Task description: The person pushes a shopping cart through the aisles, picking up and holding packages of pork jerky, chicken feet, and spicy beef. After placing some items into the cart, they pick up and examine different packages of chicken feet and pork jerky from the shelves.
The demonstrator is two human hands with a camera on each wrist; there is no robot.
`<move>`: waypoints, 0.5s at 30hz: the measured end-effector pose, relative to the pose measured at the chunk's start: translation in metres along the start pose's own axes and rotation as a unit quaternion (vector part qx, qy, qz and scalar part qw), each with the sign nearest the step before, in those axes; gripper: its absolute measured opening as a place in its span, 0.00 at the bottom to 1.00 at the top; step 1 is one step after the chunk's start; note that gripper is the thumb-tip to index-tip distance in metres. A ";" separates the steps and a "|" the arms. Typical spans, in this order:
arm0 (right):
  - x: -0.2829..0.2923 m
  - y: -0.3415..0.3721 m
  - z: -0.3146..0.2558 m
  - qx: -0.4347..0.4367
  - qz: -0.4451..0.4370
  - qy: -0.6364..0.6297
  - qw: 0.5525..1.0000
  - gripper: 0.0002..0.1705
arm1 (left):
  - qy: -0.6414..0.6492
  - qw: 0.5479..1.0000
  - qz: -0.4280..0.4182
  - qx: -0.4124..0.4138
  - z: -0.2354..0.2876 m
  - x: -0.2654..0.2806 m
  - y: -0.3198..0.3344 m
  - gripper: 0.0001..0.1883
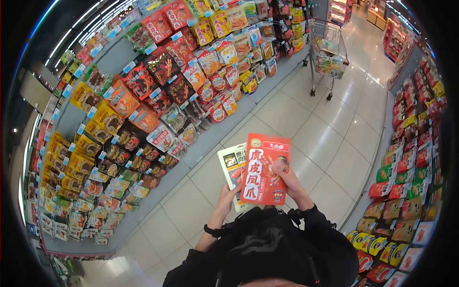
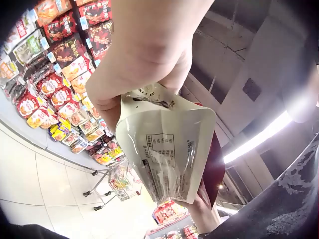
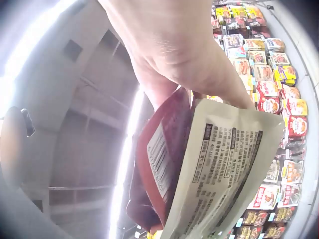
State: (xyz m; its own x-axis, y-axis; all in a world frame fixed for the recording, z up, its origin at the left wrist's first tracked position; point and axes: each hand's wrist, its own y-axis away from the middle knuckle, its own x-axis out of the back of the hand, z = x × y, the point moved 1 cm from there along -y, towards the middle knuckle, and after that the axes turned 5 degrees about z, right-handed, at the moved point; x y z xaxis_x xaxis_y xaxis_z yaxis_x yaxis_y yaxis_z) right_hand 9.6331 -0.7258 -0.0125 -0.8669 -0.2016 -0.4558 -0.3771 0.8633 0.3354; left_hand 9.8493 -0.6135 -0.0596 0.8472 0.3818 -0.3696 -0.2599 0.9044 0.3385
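In the head view my right hand [image 1: 292, 182] grips a red snack pouch [image 1: 258, 176] of chicken feet by its right side, thumb over the front. My left hand [image 1: 226, 198] holds a cream snack pouch [image 1: 229, 157] at its lower left edge. The red pouch overlaps the cream one and hides much of its front. In the left wrist view the cream pouch [image 2: 169, 134] shows its printed back, with the red pouch [image 2: 214, 169] behind it. The right wrist view shows the backs of the red pouch [image 3: 157, 154] and the cream pouch [image 3: 224, 169] side by side.
A tall shelf [image 1: 191, 162] full of hanging snack packets runs along the left. Another shelf of packets [image 1: 401, 189] lines the right side. A shopping cart [image 1: 328, 53] with goods inside stands ahead on the tiled floor [image 1: 306, 115] of the aisle.
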 end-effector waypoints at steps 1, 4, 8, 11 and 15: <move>0.009 -0.003 -0.003 -0.008 -0.001 0.002 1.000 0.11 | 0.003 1.000 0.007 0.004 0.000 -0.007 -0.008 0.22; 0.042 -0.012 -0.021 -0.013 0.096 -0.086 0.992 0.13 | -0.006 1.000 -0.007 0.028 0.005 -0.037 -0.027 0.23; 0.100 -0.027 -0.042 -0.046 0.080 -0.151 0.984 0.14 | -0.010 1.000 0.005 0.011 0.008 -0.061 -0.053 0.23; 0.126 -0.043 -0.058 -0.014 0.083 -0.148 0.985 0.14 | -0.014 0.999 0.032 -0.022 0.015 -0.073 -0.071 0.22; 0.122 -0.051 -0.089 0.015 0.142 -0.145 0.979 0.14 | -0.025 0.997 0.055 -0.040 0.028 -0.082 -0.107 0.20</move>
State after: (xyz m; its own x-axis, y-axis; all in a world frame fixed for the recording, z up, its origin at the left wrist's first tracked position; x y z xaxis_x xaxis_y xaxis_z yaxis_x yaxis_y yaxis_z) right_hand 9.5178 -0.8357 -0.0117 -0.8048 0.1851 -0.5640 -0.1209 0.8791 0.4610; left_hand 9.8209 -0.7469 -0.0413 0.8336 0.4704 -0.2896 -0.3865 0.8712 0.3028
